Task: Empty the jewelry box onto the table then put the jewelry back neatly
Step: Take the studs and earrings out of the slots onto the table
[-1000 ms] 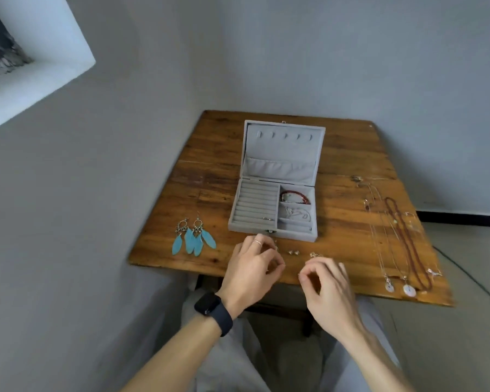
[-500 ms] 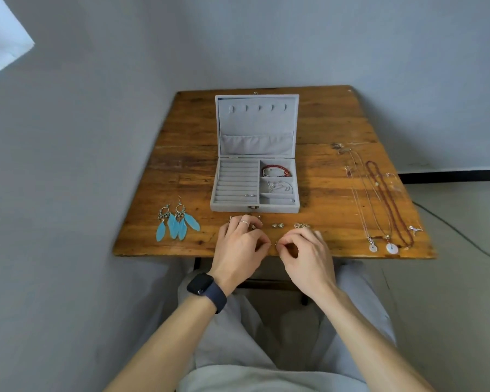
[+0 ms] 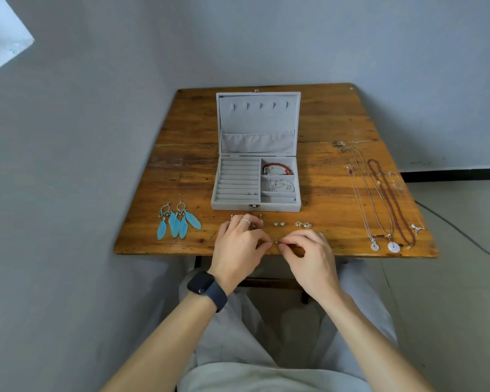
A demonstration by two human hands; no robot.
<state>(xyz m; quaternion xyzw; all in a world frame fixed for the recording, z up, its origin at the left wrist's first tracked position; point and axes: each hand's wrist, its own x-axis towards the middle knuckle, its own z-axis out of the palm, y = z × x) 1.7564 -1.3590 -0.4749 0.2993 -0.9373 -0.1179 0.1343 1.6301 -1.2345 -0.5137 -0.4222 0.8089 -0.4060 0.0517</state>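
Note:
A grey jewelry box [image 3: 224,205] stands open in the middle of the wooden table [image 3: 337,125]. A red bead bracelet [image 3: 277,168] and a thin silver chain [image 3: 280,185] lie in its right compartments. Blue feather earrings [image 3: 177,220] lie left of the box. Several necklaces [image 3: 379,199] are laid out on the right. Small stud earrings [image 3: 279,223] and another stud pair [image 3: 303,224] sit in front of the box. My left hand [image 3: 239,250] and my right hand [image 3: 309,254] meet at the front edge, fingertips pinching a tiny earring [image 3: 275,241] between them.
The table stands in a corner between grey walls. A dark cable [image 3: 461,233] runs over the floor on the right. My lap in light trousers [image 3: 266,349] is below the table's front edge. A small silver charm [image 3: 417,227] lies near the right edge.
The view has tilted and steadied. My two hands have come together from apart, and their fingertips now pinch a tiny earring at the front edge.

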